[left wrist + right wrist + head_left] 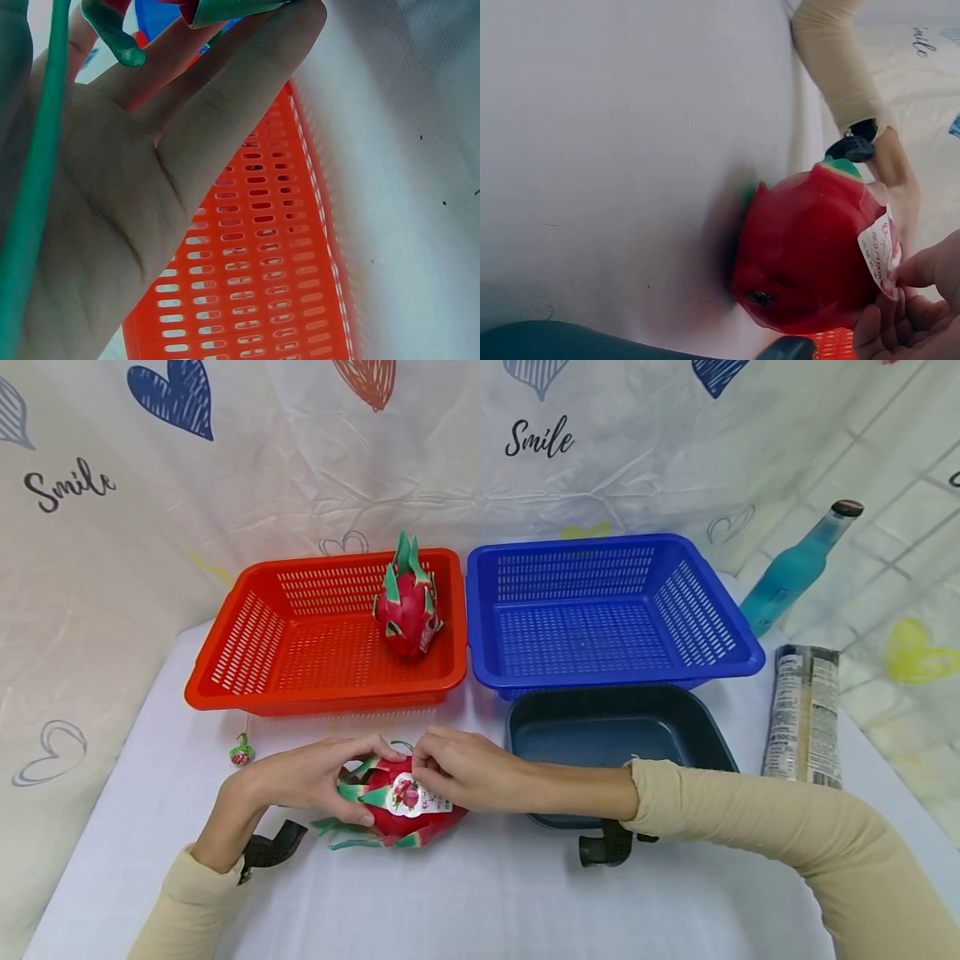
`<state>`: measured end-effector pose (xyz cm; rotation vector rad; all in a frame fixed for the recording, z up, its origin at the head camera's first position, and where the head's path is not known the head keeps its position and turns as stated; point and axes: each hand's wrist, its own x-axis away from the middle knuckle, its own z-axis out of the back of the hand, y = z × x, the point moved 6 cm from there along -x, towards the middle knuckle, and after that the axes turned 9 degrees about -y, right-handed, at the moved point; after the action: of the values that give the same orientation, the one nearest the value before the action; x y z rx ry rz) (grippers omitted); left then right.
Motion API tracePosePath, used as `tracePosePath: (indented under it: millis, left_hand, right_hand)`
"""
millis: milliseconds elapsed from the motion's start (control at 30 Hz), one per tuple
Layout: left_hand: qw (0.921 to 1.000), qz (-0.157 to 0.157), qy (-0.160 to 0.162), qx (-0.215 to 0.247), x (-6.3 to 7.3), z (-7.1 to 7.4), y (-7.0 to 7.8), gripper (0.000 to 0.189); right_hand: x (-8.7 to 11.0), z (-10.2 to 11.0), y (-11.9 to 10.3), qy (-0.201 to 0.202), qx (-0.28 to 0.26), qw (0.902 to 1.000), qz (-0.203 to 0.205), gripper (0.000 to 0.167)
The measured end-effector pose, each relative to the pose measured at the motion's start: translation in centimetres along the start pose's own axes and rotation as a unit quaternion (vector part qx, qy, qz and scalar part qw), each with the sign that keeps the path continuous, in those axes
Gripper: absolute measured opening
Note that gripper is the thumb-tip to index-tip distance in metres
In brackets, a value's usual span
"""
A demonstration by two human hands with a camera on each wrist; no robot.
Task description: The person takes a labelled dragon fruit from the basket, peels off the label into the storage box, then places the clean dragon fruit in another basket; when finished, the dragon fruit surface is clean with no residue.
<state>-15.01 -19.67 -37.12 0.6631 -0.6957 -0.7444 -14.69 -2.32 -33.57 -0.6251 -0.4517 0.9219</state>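
Note:
A red dragon fruit [431,828] with green-tipped scales lies on the white cloth in front of the red basket, its leafy end to the left. My left hand [309,781] grips it from the left, thumb on the near side and fingers over the far side. On its upper surface is a white sticker [407,796] with a fruit picture. My right hand [468,770] pinches the sticker's edge between thumb and curled fingers. In the right wrist view, the sticker [879,253] stands partly off the fruit's skin near the thumb.
A second dragon fruit [407,610] stands in the red basket [322,700]. Beside it is a blue basket [600,681], with a dark tray [622,697] in front, under my right forearm. A blue bottle [791,572], a packet [804,714] and a small green-and-red trinket [242,750] lie around.

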Motion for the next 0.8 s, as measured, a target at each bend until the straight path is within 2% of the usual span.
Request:
tracePosePath:
  millis: [333,800]
  left_hand:
    - [1.0000,0.001,0.003,0.006,0.05,0.04,0.06,0.062]
    - [1.0000,-0.003,0.000,-0.004,0.05,0.01,-0.06,0.059]
  right_hand:
    - [0.18,-0.21,0.16,0.001,-0.025,0.9997,-0.001,0.005]
    - [0.36,-0.33,0.15,0.016,-0.003,0.9998,0.015,0.004]
